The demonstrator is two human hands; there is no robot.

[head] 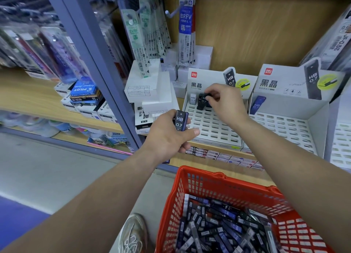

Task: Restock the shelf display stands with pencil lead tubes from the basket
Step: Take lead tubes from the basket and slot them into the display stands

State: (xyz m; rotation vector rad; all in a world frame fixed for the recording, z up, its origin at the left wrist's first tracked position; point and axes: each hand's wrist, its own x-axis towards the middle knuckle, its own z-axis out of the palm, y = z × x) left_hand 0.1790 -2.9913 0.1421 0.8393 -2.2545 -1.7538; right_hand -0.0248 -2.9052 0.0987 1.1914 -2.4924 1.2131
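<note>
Hanging pen refill packs (185, 24), stacked white boxes (146, 85), blue Pilot box (83, 90), grey shelf post (98, 62), sneaker (133, 233) on grey floor (57, 167)

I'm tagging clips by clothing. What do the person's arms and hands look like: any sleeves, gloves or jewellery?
The left forearm and right forearm are bare to the frame edge, with no sleeve in view. The left hand and right hand are ungloved; no watch, bracelet or ring shows.

The left hand (171, 138) is gripping a dark-blue plastic lead tube (180, 122) upright; the right hand (226, 102), farther forward, is pinching a black plastic tube (201, 101).
</note>
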